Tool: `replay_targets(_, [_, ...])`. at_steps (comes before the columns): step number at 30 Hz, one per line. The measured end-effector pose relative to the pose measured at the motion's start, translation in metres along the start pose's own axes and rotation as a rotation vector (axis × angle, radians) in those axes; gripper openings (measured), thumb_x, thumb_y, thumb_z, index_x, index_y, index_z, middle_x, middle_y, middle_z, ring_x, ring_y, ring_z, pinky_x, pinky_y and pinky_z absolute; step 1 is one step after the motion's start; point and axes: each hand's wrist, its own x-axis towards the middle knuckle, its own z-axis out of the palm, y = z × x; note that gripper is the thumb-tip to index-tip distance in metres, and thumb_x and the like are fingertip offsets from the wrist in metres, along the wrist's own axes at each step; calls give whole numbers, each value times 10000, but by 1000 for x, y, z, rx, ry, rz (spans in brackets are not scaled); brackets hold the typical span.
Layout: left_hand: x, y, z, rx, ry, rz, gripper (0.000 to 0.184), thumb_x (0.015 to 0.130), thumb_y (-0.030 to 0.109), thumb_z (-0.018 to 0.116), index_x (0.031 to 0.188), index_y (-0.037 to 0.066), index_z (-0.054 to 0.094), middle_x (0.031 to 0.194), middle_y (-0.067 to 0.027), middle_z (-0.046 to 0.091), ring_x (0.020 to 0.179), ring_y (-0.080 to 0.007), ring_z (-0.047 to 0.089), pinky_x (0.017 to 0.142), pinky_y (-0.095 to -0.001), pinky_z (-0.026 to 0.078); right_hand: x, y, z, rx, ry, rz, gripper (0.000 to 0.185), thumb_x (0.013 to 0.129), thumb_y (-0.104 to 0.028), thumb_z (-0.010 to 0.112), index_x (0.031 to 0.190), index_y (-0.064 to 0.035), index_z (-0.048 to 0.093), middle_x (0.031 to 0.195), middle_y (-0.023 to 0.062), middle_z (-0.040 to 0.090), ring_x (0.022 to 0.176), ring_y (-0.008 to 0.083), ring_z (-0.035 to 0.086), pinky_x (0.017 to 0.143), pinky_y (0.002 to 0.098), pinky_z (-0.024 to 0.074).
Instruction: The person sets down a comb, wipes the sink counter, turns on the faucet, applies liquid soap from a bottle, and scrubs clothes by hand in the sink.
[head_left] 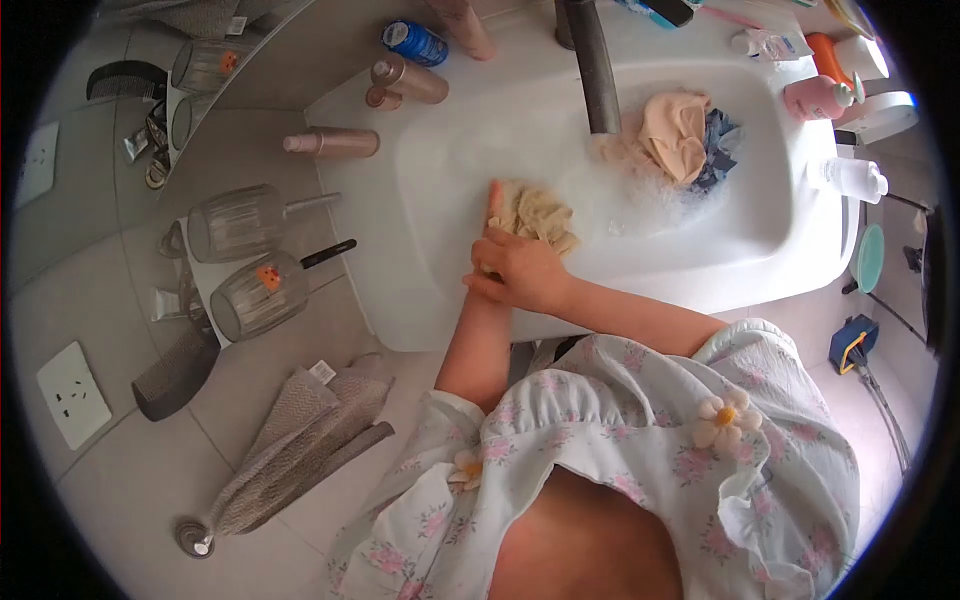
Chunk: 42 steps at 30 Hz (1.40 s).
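One beige cloth [540, 218] lies bunched in the white sink [430, 260], against the knuckles of the right grip [522, 270]; most of its folds spread out beyond the fingers, on the side away from the person's body, and a small piece shows between thumb and forefinger; that grip is narrow, its fingers bent round and closed on the near end of the cloth, crossing over the end of the left forearm [475, 350]. The left grip is covered by the cloth and the right grip, so I cannot tell whether it is spread or clenched; a reddish strip [494, 200] runs along the cloth's left edge – a finger or something else, hard to say; cloudy water blurs the floor of the sink; a pink cloth [675, 135] and a blue cloth [718, 150] sit partly in foam [670, 200], their full shapes hidden; the dark tap [598, 80] is cut off at the top. The beige cloth looks wet and thin, crumpled into small ridges – pale on the raised folds, darker in the creases; its edge is uneven, and it lies apart from the pink and blue pieces, nearer the person than the mouth of the tap.
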Motion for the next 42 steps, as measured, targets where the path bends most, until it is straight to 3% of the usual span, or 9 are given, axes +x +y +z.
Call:
replay_targets(3, [17, -15, 11, 128, 255, 50, 558, 932, 471, 436, 1339, 92, 389, 1330, -83, 453, 1232, -225, 422, 1027, -412, 352, 23, 92, 68, -294, 62, 113, 246, 842, -283, 537, 929, -67, 618, 914, 166, 620, 889, 421, 574, 764, 589, 402])
replay_targets(6, [35, -24, 15, 256, 514, 105, 577, 926, 477, 453, 1361, 108, 366, 1359, -85, 420, 1278, -225, 370, 1051, -434, 308, 65, 119, -41, -91, 172, 177, 209, 838, -234, 545, 892, -56, 639, 890, 176, 640, 845, 309, 626, 722, 442, 479])
replay_targets(14, [23, -7, -20, 135, 417, -46, 761, 820, 700, 419, 1343, 148, 389, 1256, -96, 498, 1224, -245, 434, 1058, -416, 319, 8, 67, 7, 136, -5, 262, 408, 785, -223, 623, 1162, -99, 529, 1023, 174, 614, 952, 360, 593, 800, 424, 471])
replay_targets(19, [45, -29, -76, 1384, 298, 431, 659, 893, 606, 393, 1338, 120, 386, 1255, -49, 492, 1208, -234, 440, 1017, -367, 368, 4, 30, 0, -234, 82, -147, 432, 721, -219, 660, 1124, -127, 537, 1065, 124, 582, 978, 322, 583, 820, 452, 460])
replay_targets(23, [42, -22, 2, 326, 365, 116, 652, 911, 560, 408, 1384, 118, 323, 1363, -70, 391, 1263, -250, 373, 1047, -420, 318, 54, 118, -33, 39, 196, 315, 337, 816, -251, 599, 1111, -104, 530, 1091, 118, 568, 979, 336, 573, 813, 424, 468])
replay_targets(31, [8, -5, -26, 383, 220, 1, 685, 877, 636, 374, 1343, 134, 393, 1350, -123, 404, 1275, -306, 344, 1039, -524, 281, 24, 73, -14, 30, -251, 214, 335, 822, -194, 593, 1136, -79, 579, 1034, 165, 629, 897, 320, 612, 801, 405, 469])
replay_targets(34, [19, -2, -62, 572, 67, 108, 578, 917, 571, 352, 1254, 121, 489, 1271, -125, 491, 1217, -295, 421, 1029, -462, 327, 5, 33, 37, 99, 20, 153, 242, 787, -138, 558, 1023, -94, 592, 936, 139, 635, 798, 336, 619, 694, 424, 487])
replay_targets(36, [24, -6, -13, -319, 51, 46, 520, 947, 515, 335, 1195, 103, 533, 1221, -114, 538, 1186, -274, 459, 1019, -420, 356, 11, 33, 42, -20, 65, 127, 227, 814, -173, 530, 1021, -97, 586, 930, 135, 638, 821, 331, 619, 713, 432, 483])
replay_targets(42, [38, -26, -7, 219, 364, 74, 594, 940, 482, 389, 1409, 139, 267, 1424, -57, 321, 1324, -224, 292, 1065, -477, 245, 69, 139, -30, 121, 180, 468, 270, 827, -168, 553, 1093, -129, 570, 960, 112, 640, 875, 307, 624, 732, 436, 489])
